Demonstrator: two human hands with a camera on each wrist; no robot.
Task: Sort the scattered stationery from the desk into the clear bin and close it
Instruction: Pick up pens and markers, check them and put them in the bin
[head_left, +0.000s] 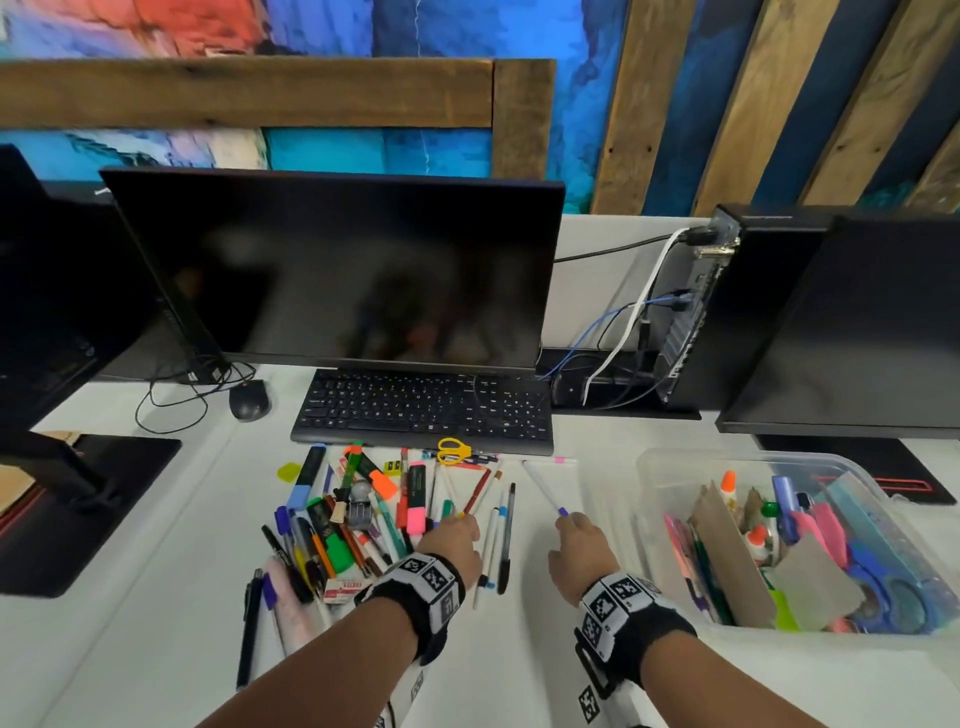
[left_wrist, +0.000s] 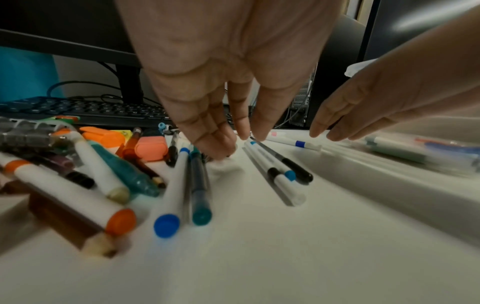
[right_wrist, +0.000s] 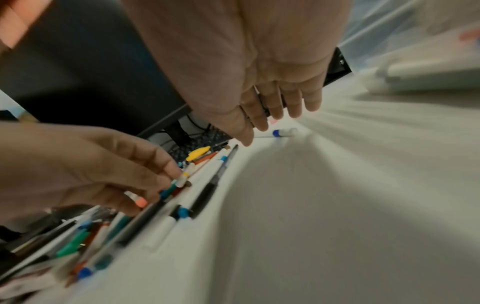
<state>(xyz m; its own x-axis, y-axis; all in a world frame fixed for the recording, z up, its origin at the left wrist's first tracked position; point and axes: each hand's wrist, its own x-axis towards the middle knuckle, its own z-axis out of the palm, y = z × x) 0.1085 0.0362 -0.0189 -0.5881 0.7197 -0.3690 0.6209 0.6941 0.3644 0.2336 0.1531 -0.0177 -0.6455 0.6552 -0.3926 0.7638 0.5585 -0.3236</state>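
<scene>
A heap of pens, markers and highlighters (head_left: 363, 509) lies on the white desk before the keyboard. My left hand (head_left: 460, 525) hovers at the heap's right edge, fingers pointing down and touching pen ends (left_wrist: 221, 144), with nothing clearly gripped. Three thin pens (left_wrist: 280, 170) lie side by side just right of it. My right hand (head_left: 569, 519) reaches forward with straight fingers; its fingertips (right_wrist: 262, 125) meet the blue end of a white pen (head_left: 543, 488), which lies flat. The clear bin (head_left: 670, 467) stands open at the right, holding sorted stationery. No lid is in view.
A black keyboard (head_left: 426, 405) and monitor (head_left: 332, 265) stand right behind the heap, with yellow scissors (head_left: 453, 450) at the keyboard's front edge. A mouse (head_left: 249, 399) sits back left. Another monitor's base (head_left: 83, 509) is at the left. Bare desk lies between heap and bin.
</scene>
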